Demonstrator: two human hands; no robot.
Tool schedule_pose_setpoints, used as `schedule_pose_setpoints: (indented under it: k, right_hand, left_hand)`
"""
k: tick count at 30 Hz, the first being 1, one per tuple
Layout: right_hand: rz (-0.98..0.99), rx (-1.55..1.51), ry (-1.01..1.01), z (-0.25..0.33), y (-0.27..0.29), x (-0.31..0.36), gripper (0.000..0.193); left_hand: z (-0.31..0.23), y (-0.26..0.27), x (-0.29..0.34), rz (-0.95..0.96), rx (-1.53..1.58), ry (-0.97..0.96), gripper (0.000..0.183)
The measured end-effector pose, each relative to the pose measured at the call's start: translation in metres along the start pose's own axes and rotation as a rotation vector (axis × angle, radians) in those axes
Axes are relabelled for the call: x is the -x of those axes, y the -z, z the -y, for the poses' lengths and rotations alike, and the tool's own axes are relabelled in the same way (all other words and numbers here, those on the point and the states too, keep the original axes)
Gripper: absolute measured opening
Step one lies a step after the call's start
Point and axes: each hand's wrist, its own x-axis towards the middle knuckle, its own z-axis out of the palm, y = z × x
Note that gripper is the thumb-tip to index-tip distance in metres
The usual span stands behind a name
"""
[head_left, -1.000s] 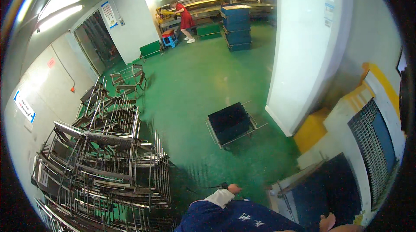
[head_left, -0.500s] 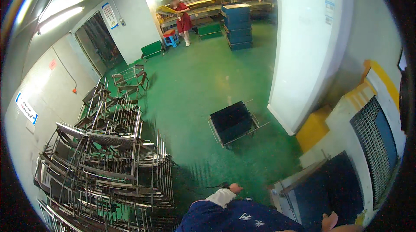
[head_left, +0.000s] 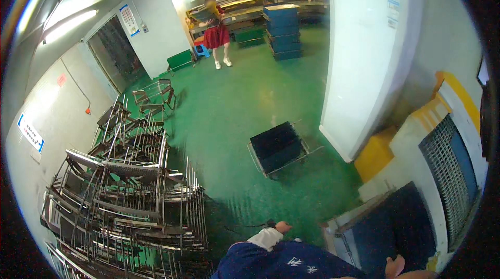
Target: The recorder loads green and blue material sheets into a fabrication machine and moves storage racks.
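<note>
At the bottom centre my left hand (head_left: 283, 227) shows beyond a white cuff and navy cloth with white lettering. Its fingers look curled in, and a thin dark thing (head_left: 269, 223) lies against it, a dark strand trailing left; its kind I cannot make out. At the lower right my right hand (head_left: 395, 266) is in front of a dark blue panel (head_left: 398, 222) on a pale machine. Only a thumb and part of the fingers show, so its grip is unclear. Beyond my hands, a black rectangular crate (head_left: 276, 146) sits in a thin metal frame on the floor.
Metal racks (head_left: 130, 190) are piled along the left wall. A white column (head_left: 364, 60) and a machine with a mesh panel (head_left: 449, 169) stand at right. Stacked blue crates (head_left: 283, 32) and a person in red (head_left: 217, 34) are farther back on the green floor.
The person in red has come nearer and turned, still carrying a flat thing, which now looks mostly dark instead of yellow. My hands keep nearly the same places. The view has shifted slightly.
</note>
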Motion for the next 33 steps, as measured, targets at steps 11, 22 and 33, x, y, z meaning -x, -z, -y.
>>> schedule_pose_setpoints:
  k: [11, 22, 33]
  right_hand:
    - [-0.106, 0.0, 0.081, -0.012, -0.011, -0.002, 0.043]
    - [-0.192, -0.041, 0.175, -0.03, -0.04, -0.013, 0.034]
    - [-0.188, -0.098, 0.241, -0.03, -0.038, -0.006, 0.036]
  left_hand:
    - [-0.001, -0.013, -0.004, 0.056, 0.171, 0.07, 0.033]
    - [0.029, -0.018, -0.009, 0.039, 0.156, 0.159, 0.037]
    - [0.031, -0.03, -0.001, 0.012, 0.251, 0.207, 0.032]
